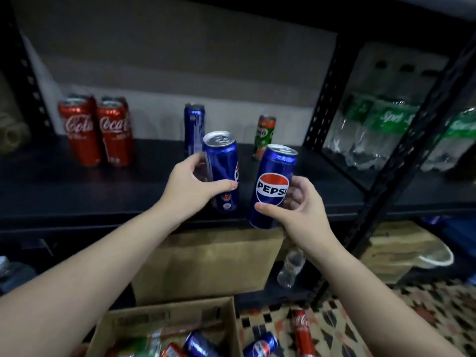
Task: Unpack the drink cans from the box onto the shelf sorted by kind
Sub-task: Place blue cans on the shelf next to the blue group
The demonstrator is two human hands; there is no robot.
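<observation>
My left hand (pixel 192 184) grips a blue Pepsi can (pixel 222 163), held upright over the front of the black shelf (pixel 77 191). A second blue Pepsi can (pixel 273 186), logo facing me, is held by my right hand (pixel 300 210) just to the right and slightly tilted. On the shelf stand several red Coca-Cola cans (pixel 98 130) at the left, one blue Pepsi can (pixel 193 127) in the middle, and a green and orange can (pixel 264 136) to its right. The open cardboard box (pixel 226 313) below holds more mixed cans.
Wrapped packs of Sprite bottles (pixel 386 132) fill the neighbouring shelf bay on the right. Black perforated uprights (pixel 322 104) frame the bay. A Pepsi can (pixel 260 345) and a Coca-Cola can (pixel 302 331) lie on the patterned floor. A brown carton (pixel 206 264) and a plastic bottle (pixel 291 266) sit below.
</observation>
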